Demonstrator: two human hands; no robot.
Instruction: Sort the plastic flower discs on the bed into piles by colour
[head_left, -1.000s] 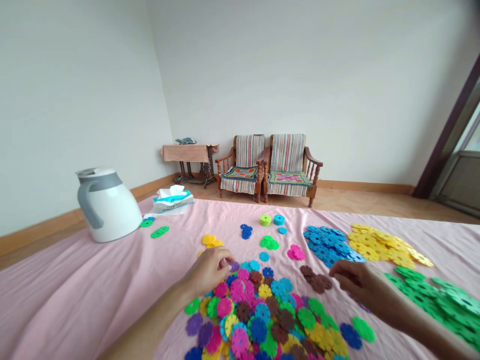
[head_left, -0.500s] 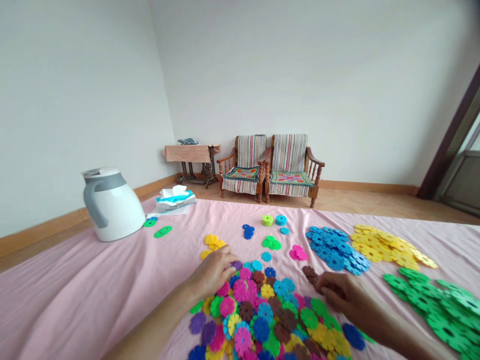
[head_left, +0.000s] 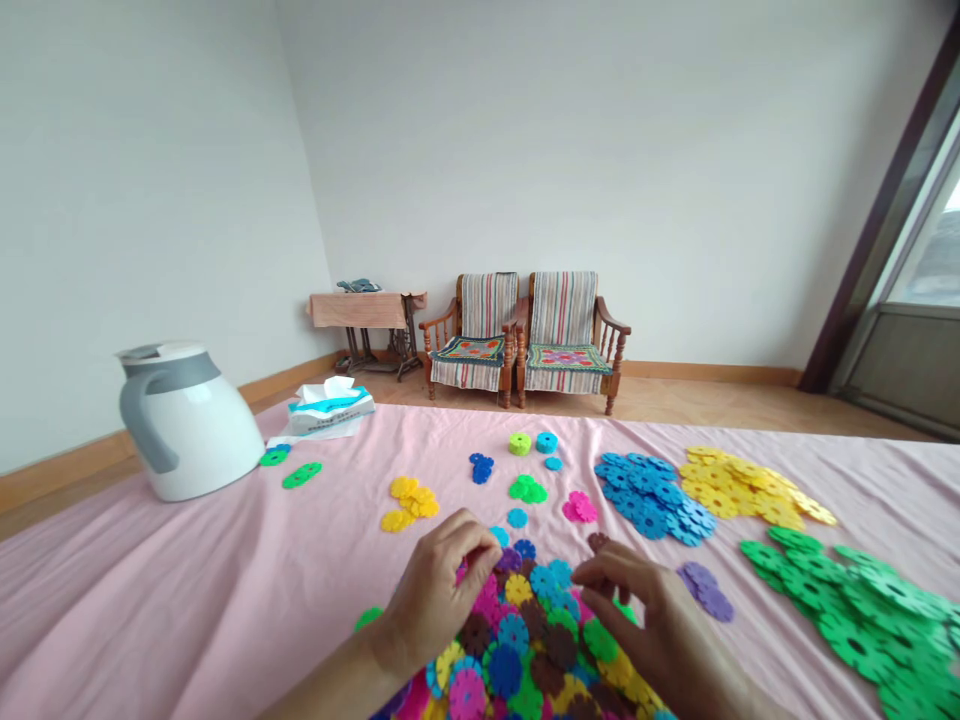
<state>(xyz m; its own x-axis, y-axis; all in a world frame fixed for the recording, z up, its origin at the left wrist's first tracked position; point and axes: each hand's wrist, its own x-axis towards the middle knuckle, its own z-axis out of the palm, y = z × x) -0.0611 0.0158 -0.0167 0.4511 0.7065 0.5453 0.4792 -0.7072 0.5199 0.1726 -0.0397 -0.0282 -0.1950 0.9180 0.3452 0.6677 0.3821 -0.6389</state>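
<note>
Multicoloured plastic makes up the heaped pile of flat, notched, flower-shaped discs (head_left: pixel 514 632) on the pink cloth (head_left: pixel 210 600), between and below the two hands. At the pile's far edge, a round purple notched disc (head_left: pixel 509 560) lies just right of the fingertips of the left hand (head_left: pixel 439 580), the nearer of the two; being round, it has no long axis. The left hand is curled, thumb and forefinger almost meeting, and I cannot tell whether they grip this disc. The right hand (head_left: pixel 649 600) hovers at the pile's right side, thumb and fingers parted, nothing visible in its grasp. One brown notched disc (head_left: pixel 598 541) shows just beyond its fingers. The pile's discs overlap too much to count. Beyond the pile are one lime-green stack (head_left: pixel 519 444), one sky-blue stack (head_left: pixel 547 442), two single sky-blue discs (head_left: pixel 553 464) and three small clusters: dark blue (head_left: pixel 481 468), bright green (head_left: pixel 528 489) and pink (head_left: pixel 580 507). One yellow cluster (head_left: pixel 409 503) lies beyond its left side. Right of the pile are one purple group (head_left: pixel 705 591) and three large heaps: blue (head_left: pixel 654 495), yellow (head_left: pixel 750 487) and green (head_left: pixel 855 610).
</note>
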